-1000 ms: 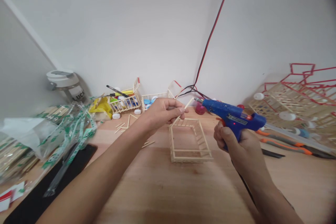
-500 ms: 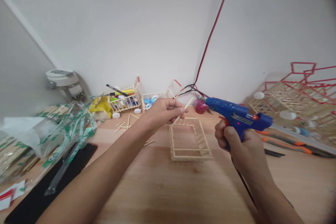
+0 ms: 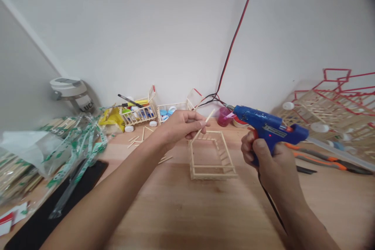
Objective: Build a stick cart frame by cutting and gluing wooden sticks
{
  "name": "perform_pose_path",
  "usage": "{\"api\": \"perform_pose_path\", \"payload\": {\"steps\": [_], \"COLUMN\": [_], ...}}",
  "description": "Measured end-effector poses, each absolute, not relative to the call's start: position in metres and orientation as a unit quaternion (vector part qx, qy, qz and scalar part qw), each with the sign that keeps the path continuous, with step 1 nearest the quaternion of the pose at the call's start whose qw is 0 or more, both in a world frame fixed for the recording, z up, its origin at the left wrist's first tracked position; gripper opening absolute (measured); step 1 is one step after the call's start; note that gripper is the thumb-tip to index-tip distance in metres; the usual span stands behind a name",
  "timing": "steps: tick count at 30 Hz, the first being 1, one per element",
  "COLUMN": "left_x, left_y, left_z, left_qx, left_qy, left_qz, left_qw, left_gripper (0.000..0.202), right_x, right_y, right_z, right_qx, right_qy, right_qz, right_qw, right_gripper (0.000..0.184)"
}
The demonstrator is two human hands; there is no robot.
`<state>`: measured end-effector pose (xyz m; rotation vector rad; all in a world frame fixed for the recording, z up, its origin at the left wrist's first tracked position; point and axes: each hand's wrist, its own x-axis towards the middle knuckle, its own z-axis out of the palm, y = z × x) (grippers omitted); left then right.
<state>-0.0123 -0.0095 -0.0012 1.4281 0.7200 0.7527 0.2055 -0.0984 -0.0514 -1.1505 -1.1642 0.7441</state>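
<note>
Between the thumb and fingers of my left hand (image 3: pixel 189 125) is a thin wooden stick (image 3: pixel 209 116), slanting up to the right. Below it a rectangular stick frame (image 3: pixel 213 170) lies on the wooden table, its far left corner partly behind my fingers. My right hand (image 3: pixel 268 154) is wrapped round the handle of a blue glue gun (image 3: pixel 263 124), a finger at its orange trigger. The nozzle points left, a short way right of the stick and apart from it. A pink cup (image 3: pixel 224 117) stands behind the nozzle.
Small stick carts (image 3: pixel 139 115) holding bottle caps and pens stand by the wall. Larger stick carts (image 3: pixel 331 105) and orange-handled pliers (image 3: pixel 322 158) are at right. Bagged sticks (image 3: pixel 17 172), a black mat (image 3: pixel 38 218) and a lidded jar (image 3: pixel 73 93) fill the left. A red-black cable (image 3: pixel 238 31) runs up the wall.
The glue gun in my right hand has shifted slightly right, its nozzle farther from the stick. My left hand stays nearly still with the stick.
</note>
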Motion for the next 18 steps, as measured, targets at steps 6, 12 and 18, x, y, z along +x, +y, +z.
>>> {"api": "perform_pose_path", "payload": {"steps": [6,12,18], "left_x": [-0.014,-0.024,-0.034], "left_y": [-0.007,0.000,0.009], "left_z": [-0.001,0.008,0.015], "left_qx": [0.541,0.476,0.429], "left_qy": [0.267,0.273,0.301], "left_qz": [0.303,0.408,0.490], "left_qw": [0.738,0.729,0.697], "left_gripper": [0.025,0.012,0.019], "right_x": [0.205,0.200,0.197], "right_y": [-0.099,-0.105,-0.108], "right_z": [-0.052,-0.049,-0.055], "right_qx": [-0.499,-0.506,-0.522], "right_qy": [-0.515,-0.522,-0.568], "right_qz": [0.337,0.353,0.346], "right_qw": [0.610,0.589,0.534], "right_gripper": [0.027,0.025,0.032]}}
